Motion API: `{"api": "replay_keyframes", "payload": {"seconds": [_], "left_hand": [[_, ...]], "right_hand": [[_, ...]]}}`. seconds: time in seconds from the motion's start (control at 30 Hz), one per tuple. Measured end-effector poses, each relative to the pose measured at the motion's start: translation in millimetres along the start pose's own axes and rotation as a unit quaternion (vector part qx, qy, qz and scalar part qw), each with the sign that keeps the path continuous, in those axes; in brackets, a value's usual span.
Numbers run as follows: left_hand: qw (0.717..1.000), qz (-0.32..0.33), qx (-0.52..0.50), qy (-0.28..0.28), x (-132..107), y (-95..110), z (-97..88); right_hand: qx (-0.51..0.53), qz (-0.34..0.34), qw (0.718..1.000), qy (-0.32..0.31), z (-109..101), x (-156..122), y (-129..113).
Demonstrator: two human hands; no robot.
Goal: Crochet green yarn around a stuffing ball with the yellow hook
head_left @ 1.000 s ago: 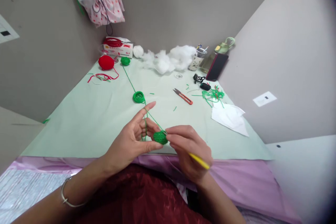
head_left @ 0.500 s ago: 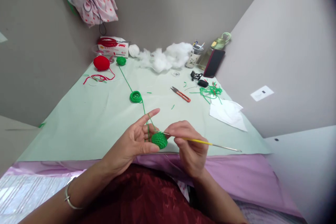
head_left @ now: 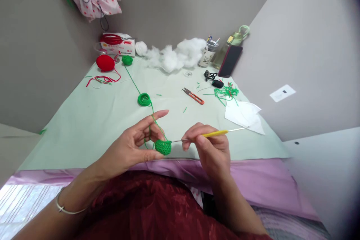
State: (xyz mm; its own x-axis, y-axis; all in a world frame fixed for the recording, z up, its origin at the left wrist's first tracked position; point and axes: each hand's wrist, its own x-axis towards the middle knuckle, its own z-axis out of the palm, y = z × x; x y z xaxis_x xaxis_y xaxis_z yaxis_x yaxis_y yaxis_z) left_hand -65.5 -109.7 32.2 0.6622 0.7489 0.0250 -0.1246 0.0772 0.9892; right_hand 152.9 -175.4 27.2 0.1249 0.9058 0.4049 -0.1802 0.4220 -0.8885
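My left hand (head_left: 140,140) pinches a small green crochet piece (head_left: 163,147) between thumb and fingers, near the table's front edge. A strand of green yarn (head_left: 152,109) runs over its raised index finger. My right hand (head_left: 210,144) is closed around the yellow grip of a crochet hook (head_left: 215,134). The hook's metal tip meets the upper right rim of the crochet piece; whether it has yarn on it is too small to tell. Beyond my left hand lies a green yarn coil (head_left: 144,99), with the strand leading back to a green yarn ball (head_left: 127,60).
Orange-handled thread snips (head_left: 193,96) lie mid-table. White stuffing (head_left: 182,55) is heaped along the back. A red yarn ball (head_left: 105,62) sits back left. On the right are a phone (head_left: 230,61), a pen cup (head_left: 207,54), green yarn scraps (head_left: 226,92) and white paper (head_left: 243,114).
My right hand has drawn right, away from my left, baring more of the hook's shaft. The crochet piece has tilted and moved slightly left. The whole view has shifted a little.
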Motion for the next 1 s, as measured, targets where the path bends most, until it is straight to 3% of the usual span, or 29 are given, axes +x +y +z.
{"api": "replay_keyframes", "payload": {"seconds": [0.1,0.2,0.23,0.3,0.37,0.4,0.47,0.53,0.63,1.0], "left_hand": [[0.998,0.030,0.025,0.049,-1,-4,8.3],[0.996,0.042,0.012,0.083,-1,-10,18.2],[0.995,0.040,-0.005,0.093,-1,-12,20.9],[0.993,0.030,-0.050,0.107,0,-14,24.5],[0.989,0.011,-0.100,0.107,1,-16,26.3],[0.987,0.000,-0.124,0.099,1,-16,26.7],[0.983,-0.016,-0.169,0.075,1,-15,27.2],[0.978,-0.024,-0.202,0.055,1,-13,27.5],[0.974,-0.039,-0.218,0.044,1,-10,26.2],[0.983,-0.037,-0.177,-0.020,5,-8,8.8]], "right_hand": [[0.029,0.054,0.998,-0.021,5,-1,3],[-0.135,-0.039,0.990,-0.019,11,-9,6],[-0.225,-0.099,0.969,-0.016,13,-12,6],[-0.382,-0.216,0.898,-0.018,15,-20,9],[-0.451,-0.294,0.843,-0.023,17,-24,12],[-0.454,-0.309,0.836,-0.020,18,-25,14],[-0.410,-0.300,0.861,0.013,20,-24,16],[-0.328,-0.246,0.911,0.039,22,-19,16],[-0.216,-0.169,0.961,0.028,22,-12,11],[-0.060,-0.027,0.997,0.043,3,-7,7]]}}
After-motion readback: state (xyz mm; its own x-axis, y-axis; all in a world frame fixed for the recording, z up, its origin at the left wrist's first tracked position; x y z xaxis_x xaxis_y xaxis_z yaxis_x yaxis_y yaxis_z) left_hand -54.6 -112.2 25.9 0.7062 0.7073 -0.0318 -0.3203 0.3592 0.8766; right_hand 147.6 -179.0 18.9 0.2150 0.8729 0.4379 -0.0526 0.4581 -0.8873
